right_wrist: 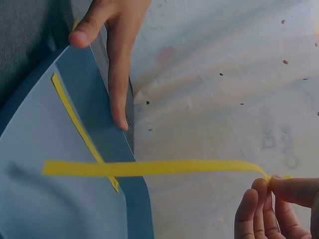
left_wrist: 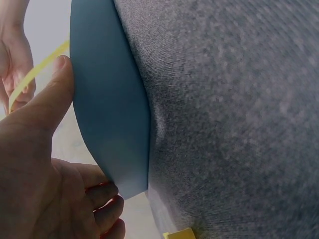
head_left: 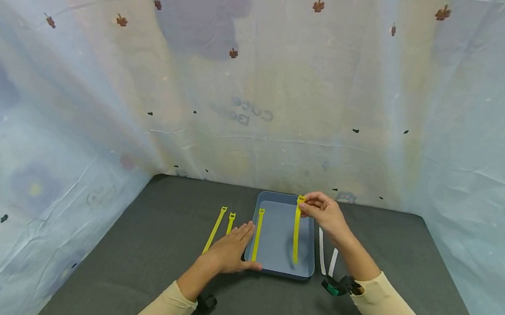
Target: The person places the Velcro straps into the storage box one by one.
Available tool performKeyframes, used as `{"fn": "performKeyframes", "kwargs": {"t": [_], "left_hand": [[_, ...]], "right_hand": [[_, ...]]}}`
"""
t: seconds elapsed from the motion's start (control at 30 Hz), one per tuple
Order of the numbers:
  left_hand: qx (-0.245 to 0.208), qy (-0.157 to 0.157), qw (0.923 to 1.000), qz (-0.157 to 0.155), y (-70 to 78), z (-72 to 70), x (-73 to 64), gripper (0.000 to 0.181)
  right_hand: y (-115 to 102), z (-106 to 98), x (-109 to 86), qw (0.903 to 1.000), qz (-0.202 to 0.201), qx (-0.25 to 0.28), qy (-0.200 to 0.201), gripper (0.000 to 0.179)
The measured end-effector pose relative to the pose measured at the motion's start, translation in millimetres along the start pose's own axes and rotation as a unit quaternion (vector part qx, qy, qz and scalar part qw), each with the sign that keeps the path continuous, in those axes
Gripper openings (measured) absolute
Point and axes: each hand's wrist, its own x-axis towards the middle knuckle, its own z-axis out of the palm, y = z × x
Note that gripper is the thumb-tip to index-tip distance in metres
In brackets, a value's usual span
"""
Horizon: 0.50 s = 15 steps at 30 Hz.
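Observation:
My right hand [head_left: 327, 220] pinches a yellow cable-tie strap [head_left: 296, 238] near its slotted head, between thumb and fingers. The strap hangs down over the blue-grey tray [head_left: 278, 238]; in the right wrist view its free end reaches across the tray. Inside the tray, along the left side, lies another yellow strap [head_left: 257, 237]. My left hand [head_left: 229, 251] rests at the tray's left side with fingers extended, its thumb at the near left corner. In the left wrist view, the thumb and fingertips touch the tray's outer wall [left_wrist: 112, 114].
Left of the tray, two yellow straps [head_left: 214, 230] lie on the dark grey cloth-covered table [head_left: 167, 251], partly covered by my left hand. Two white strips [head_left: 322, 251] lie to the right, beneath my right forearm. A patterned curtain [head_left: 288, 89] encloses the table's back and sides.

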Motion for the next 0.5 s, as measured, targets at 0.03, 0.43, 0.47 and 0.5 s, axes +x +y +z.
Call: {"fn": "performKeyframes", "kwargs": {"t": [0.03, 0.43, 0.47, 0.5], "left_hand": [[0.0, 0.0, 1.0, -0.001, 0.2, -0.2, 0.0, 0.119], [-0.008, 0.001, 1.0, -0.001, 0.2, -0.2, 0.2, 0.12], [-0.007, 0.001, 1.0, -0.001, 0.2, -0.5, 0.1, 0.119], [-0.007, 0.001, 1.0, -0.001, 0.2, -0.7, 0.1, 0.119]], "right_hand": [[1, 3, 1.9, 1.0, 0.002, 0.006, -0.001, 0.029], [23, 24, 20.1, 0.9991, 0.03, 0.03, -0.007, 0.025], [25, 25, 21.1, 0.9988, 0.035, 0.035, -0.005, 0.025], [26, 27, 21.9, 0.9985, 0.039, 0.039, -0.007, 0.026]]}}
